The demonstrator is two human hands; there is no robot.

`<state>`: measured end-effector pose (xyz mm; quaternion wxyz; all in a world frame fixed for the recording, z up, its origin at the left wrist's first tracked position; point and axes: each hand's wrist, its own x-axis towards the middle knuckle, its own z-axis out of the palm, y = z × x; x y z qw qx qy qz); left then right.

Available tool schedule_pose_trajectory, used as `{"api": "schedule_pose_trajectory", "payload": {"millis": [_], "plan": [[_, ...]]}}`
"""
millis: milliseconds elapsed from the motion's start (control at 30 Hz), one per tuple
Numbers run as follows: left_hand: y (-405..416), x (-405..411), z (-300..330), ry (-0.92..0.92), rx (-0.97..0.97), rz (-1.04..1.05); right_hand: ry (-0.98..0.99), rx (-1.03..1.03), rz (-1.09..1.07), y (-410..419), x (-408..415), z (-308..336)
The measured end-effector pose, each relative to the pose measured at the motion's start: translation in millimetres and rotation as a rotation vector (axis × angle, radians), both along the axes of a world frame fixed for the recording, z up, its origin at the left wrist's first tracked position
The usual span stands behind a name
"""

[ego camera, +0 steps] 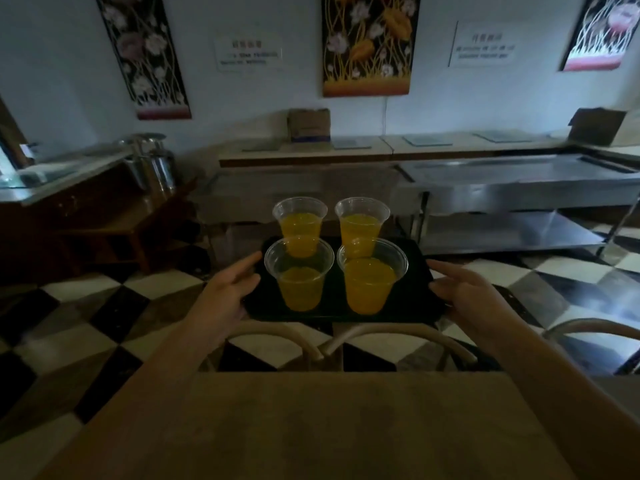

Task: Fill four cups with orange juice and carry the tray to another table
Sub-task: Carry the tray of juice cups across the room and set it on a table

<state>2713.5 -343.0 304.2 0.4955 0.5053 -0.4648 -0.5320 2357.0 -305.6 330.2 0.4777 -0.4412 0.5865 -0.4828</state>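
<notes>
A black tray (417, 299) hangs in the air in front of me, above the checkered floor. On it stand several clear plastic cups of orange juice, in two rows: near left cup (300, 276), near right cup (371, 277), far left cup (300, 220), far right cup (361, 221). My left hand (228, 292) grips the tray's left edge, thumb on top. My right hand (465, 289) grips the right edge in the same way. The tray is held about level.
A wooden table (311, 427) lies just below me, with curved chair backs (311, 341) at its far edge. Ahead run steel counters (519, 178). A dark wooden sideboard with a metal urn (156, 164) stands at the left. Cardboard boxes sit on the back ledge.
</notes>
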Motion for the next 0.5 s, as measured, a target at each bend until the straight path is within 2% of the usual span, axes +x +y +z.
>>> {"api": "schedule_pose_trajectory", "payload": {"millis": [167,300,500], "plan": [[2.2,5.5,-53.2,-0.098,0.051,-0.034,0.131,0.038,-0.009,-2.3,3.3,-59.3],[7.4,9.4,-95.8,-0.188,0.080,-0.035,0.119,0.078,0.003,4.4,4.5,-98.0],[24.1,4.7,-149.5,-0.183,0.157,-0.025,0.150,0.117,0.056,15.7,3.0,-145.6]]}}
